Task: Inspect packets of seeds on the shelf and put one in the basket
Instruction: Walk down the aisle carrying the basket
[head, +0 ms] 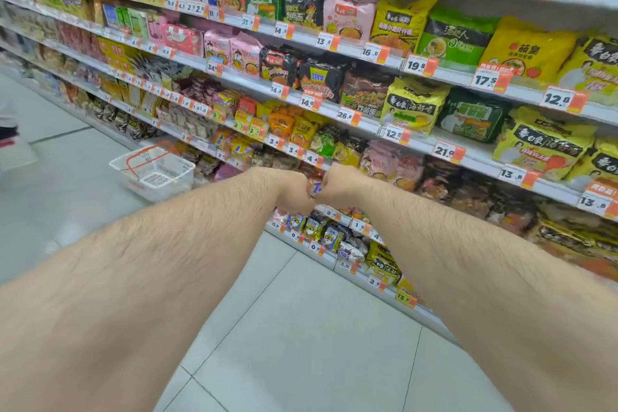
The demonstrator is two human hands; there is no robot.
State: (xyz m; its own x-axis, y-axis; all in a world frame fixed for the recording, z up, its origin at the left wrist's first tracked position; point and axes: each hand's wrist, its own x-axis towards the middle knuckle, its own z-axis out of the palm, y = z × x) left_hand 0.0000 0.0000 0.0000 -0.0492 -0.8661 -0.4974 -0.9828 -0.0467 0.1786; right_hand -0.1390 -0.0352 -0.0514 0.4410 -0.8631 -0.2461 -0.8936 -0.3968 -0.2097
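Seed packet gripped between both hands at the shelf.
Left hand and right hand clenched around it; long axis unclear, mostly hidden; basket on floor, left.

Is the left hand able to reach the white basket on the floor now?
Probably not without letting go: the left hand grips a small packet together with the right hand, and the basket stands apart, further left.

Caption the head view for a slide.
Both hands grip a small packet before the shelves; white basket waits on floor.
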